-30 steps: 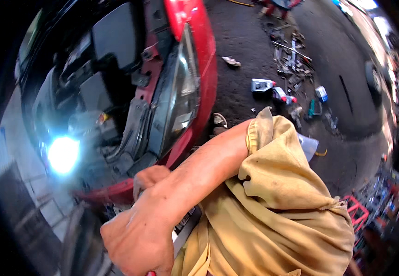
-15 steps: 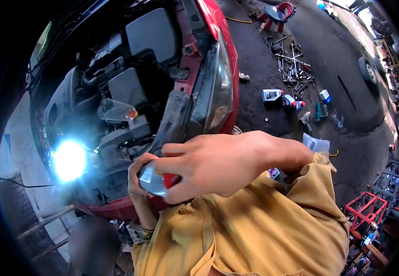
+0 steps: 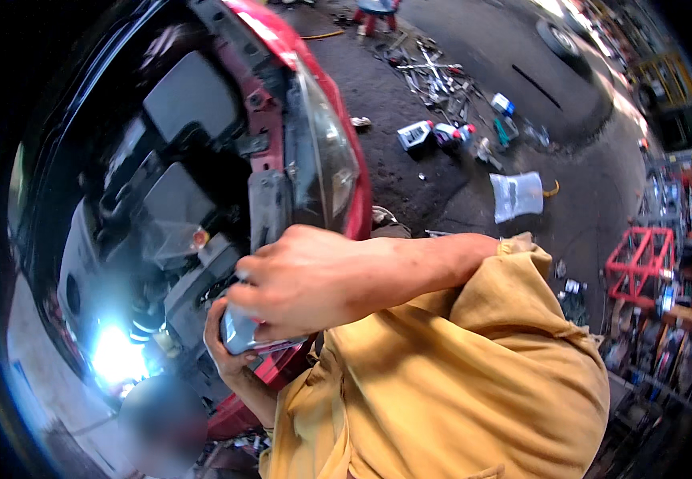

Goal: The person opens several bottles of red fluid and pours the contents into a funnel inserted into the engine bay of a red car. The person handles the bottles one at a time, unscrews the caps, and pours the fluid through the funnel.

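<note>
Both hands, right hand (image 3: 302, 275) over left hand (image 3: 230, 359), clamped on grey phone (image 3: 238, 331) before red car's headlight (image 3: 326, 160).

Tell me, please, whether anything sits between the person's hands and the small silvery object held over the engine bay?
Nothing visible does. The left hand cups the small silvery object from below, and the right hand lies directly on top of it, both touching it. The right hand hides most of it.
</note>
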A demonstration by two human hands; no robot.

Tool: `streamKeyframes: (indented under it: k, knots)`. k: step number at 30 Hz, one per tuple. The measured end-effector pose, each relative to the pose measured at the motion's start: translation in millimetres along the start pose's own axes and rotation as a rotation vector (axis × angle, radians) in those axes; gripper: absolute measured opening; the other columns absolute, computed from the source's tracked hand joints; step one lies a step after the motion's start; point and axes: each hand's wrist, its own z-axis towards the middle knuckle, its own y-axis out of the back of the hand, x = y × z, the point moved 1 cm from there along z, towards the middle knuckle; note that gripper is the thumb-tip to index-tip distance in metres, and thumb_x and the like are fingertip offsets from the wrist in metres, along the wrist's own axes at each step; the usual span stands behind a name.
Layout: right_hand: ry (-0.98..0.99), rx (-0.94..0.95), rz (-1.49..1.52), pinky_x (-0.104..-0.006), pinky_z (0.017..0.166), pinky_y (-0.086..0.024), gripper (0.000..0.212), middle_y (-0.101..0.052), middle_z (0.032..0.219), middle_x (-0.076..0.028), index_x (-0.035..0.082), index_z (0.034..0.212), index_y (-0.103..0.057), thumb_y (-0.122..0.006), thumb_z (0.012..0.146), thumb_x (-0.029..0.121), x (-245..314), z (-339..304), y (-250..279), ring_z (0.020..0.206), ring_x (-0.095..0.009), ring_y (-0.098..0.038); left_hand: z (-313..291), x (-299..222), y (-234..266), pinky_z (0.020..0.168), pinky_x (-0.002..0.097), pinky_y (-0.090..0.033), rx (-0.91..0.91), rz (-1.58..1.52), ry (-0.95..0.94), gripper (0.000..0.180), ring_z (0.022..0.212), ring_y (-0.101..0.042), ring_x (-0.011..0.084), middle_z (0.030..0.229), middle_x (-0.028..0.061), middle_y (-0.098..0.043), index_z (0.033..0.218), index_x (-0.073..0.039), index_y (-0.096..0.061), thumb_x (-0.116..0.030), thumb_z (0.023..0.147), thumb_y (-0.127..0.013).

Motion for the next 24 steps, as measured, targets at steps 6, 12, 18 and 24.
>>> streamKeyframes:
  k: [6,12,18,24]
  knots:
    - [0.418,-0.055,0.253,-0.0418,0.087,-0.049,0.027,-0.056,0.111,-0.017,0.007,0.099,-0.063,-0.066,0.073,0.003,-29,-13,13,0.108,-0.034,-0.05,22,3,-9,0.101,0.0381,-0.043,0.188,-0.273,-0.029,0.112,0.116,-0.058,0.0249,0.127,0.0115,-0.06,0.136,0.001,-0.053,-0.047,0.045,-0.097]
    - [0.581,0.029,0.605,-0.0438,0.095,-0.043,0.024,-0.055,0.125,-0.016,0.005,0.105,-0.067,-0.067,0.081,0.004,-56,2,29,0.112,-0.035,-0.049,23,-25,-28,0.092,0.0339,-0.046,0.131,-0.043,0.063,0.1,0.104,-0.061,0.0212,0.113,0.0104,-0.063,0.121,0.001,-0.06,-0.052,0.045,-0.094]
    - [-0.037,0.233,0.043,-0.0418,0.069,-0.054,0.048,-0.051,0.093,-0.013,0.003,0.117,-0.055,-0.074,0.081,0.029,-50,3,27,0.084,-0.031,-0.063,15,-28,-38,0.093,0.0335,-0.046,0.113,0.023,0.099,0.098,0.105,-0.06,0.0205,0.115,0.0096,-0.062,0.123,0.0,-0.059,-0.051,0.047,-0.095]
    - [0.291,-0.047,0.22,-0.0408,0.08,-0.052,0.032,-0.055,0.101,-0.013,0.005,0.111,-0.06,-0.07,0.083,0.017,-59,1,19,0.093,-0.031,-0.058,12,-15,-29,0.095,0.034,-0.045,0.124,-0.026,0.119,0.098,0.107,-0.059,0.0192,0.115,0.0077,-0.062,0.123,0.0,-0.059,-0.053,0.048,-0.095]
